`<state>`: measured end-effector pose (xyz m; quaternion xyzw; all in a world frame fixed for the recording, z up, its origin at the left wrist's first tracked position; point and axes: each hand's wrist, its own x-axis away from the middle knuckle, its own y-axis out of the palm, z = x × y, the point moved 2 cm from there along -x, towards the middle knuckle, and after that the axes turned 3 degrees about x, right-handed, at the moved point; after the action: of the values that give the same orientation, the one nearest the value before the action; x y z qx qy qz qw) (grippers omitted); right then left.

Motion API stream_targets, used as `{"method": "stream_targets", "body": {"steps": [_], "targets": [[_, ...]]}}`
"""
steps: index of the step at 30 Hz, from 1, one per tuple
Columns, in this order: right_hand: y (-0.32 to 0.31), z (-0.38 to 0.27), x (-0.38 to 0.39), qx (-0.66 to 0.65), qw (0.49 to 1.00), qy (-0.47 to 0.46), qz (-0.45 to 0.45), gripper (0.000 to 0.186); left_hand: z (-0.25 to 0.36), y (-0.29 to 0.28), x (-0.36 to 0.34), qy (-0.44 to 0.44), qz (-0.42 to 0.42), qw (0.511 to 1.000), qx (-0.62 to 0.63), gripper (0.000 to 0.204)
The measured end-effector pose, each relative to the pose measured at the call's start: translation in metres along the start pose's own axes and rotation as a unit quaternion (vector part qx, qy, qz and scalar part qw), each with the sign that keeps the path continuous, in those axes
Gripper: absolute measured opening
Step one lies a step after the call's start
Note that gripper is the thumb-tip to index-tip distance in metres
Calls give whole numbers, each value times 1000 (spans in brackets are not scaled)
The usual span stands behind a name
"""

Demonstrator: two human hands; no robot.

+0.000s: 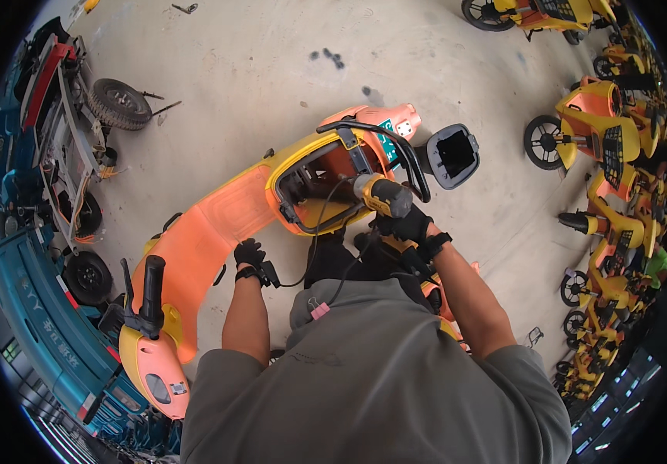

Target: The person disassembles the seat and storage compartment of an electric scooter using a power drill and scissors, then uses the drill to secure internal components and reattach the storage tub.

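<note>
A yellow and black cordless drill (383,196) is gripped in my right hand (407,224), which wears a black glove. The drill's front end hangs over the open storage well (318,189) of an orange and yellow scooter (229,205). My left hand (249,254), gloved in black too, is beside the near edge of the footboard; its fingers are curled, and anything inside them is hidden. A dark grey seat-shaped part (453,158) sticks out past the scooter's rear, its black hollow side up. Over the rear end curves a black grab rail (407,151).
Handlebar grip (151,286) and front end lie toward me at left. Another orange scooter part (445,309) is close by my right leg. Rows of yellow scooters (615,143) line the right. At left are a metal frame with wheels (66,147) and a teal vehicle (47,317). A thin cable (315,240) loops before me.
</note>
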<state>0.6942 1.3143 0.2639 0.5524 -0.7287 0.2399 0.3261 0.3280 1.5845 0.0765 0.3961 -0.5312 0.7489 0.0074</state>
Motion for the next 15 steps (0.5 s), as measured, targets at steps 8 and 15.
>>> {"method": "stream_targets", "body": {"steps": [8,15], "targets": [[10,-54,36,60,996,-30,-61,48,27,-123,-44,-207,150,616,746,20],[0,-9,25,182,977,11,-107,58,113,-198,-72,54,-50,805,589,26]]}}
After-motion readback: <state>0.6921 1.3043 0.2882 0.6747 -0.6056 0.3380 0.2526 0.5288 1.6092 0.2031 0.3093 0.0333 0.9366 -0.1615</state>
